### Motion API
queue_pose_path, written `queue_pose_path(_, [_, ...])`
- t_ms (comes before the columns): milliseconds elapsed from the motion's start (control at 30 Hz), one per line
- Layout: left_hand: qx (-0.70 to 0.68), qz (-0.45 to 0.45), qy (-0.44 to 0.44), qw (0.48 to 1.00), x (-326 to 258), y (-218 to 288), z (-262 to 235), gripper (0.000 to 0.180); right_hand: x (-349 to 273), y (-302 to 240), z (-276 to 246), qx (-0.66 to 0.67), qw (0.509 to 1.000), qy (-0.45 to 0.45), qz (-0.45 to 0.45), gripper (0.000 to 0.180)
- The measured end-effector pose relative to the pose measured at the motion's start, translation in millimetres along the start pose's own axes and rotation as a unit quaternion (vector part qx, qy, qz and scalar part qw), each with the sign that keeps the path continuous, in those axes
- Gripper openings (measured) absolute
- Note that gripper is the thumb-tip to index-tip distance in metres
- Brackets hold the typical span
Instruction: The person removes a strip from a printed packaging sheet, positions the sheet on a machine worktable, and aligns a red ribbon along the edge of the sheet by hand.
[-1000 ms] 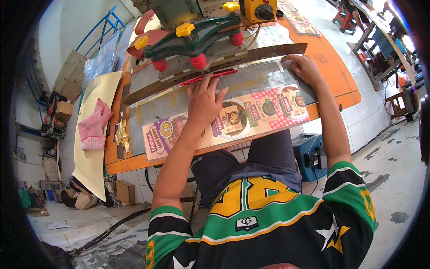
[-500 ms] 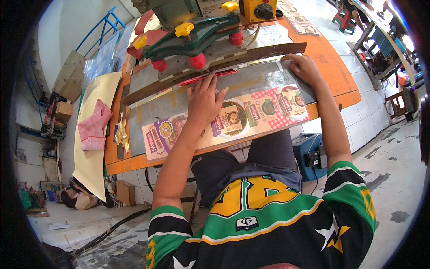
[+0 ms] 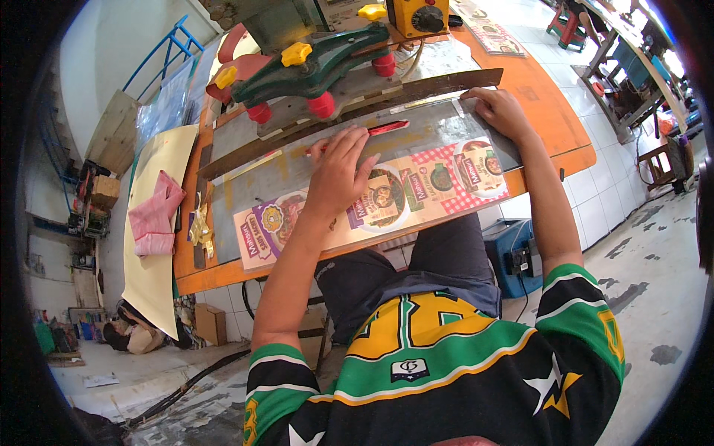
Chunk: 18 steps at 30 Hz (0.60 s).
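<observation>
Your left hand (image 3: 340, 169) lies palm down over the grey plate (image 3: 282, 177), its fingers nearly straight and close together, the thumb spread off to the right. Its fingertips rest on a slim red strip (image 3: 389, 127), which shows past them on both sides. The fingers hide the strip's middle, so I can't tell whether you pinch it or only press it down.

The strip lies just beyond your left palm, its long axis slanting from lower left to upper right, nearly in line with the brown metal bar (image 3: 446, 88) on its far side. Your left hand is the nearer one; your right hand (image 3: 500, 113) is well apart, past the strip's upper-right end.

That right hand is half curled, its index finger reaching to the plate's far right corner beside the bar. Its other fingers are tucked under, and whether they hold anything I can't tell.

Between the strip and you, the long printed sheet (image 3: 379, 209) lies along the plate's near edge, with your left forearm crossing over it.
</observation>
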<state>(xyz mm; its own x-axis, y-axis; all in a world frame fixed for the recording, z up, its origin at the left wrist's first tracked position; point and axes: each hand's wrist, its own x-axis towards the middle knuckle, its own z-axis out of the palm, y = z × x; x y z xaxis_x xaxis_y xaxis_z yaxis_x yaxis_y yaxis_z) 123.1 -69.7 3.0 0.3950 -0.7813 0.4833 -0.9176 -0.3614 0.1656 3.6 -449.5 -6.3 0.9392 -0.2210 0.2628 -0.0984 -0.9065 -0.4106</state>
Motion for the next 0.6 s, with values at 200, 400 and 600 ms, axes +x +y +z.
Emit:
queue_pose_path(200, [-0.003,0.02,-0.025,0.999,0.4,0.6,1.3,0.037,1.7,4.3,3.7,0.002,1.0,0.012,-0.022,0.029])
queue_pose_path(400, [-0.013,0.025,-0.021,0.999,0.7,2.1,0.1,0.035,3.2,8.1,6.3,0.004,1.0,0.01,-0.015,0.028])
queue_pose_path(600, [-0.02,0.025,-0.026,0.999,-0.4,2.8,-0.2,0.031,3.6,14.6,12.1,0.026,0.999,0.031,-0.032,0.028])
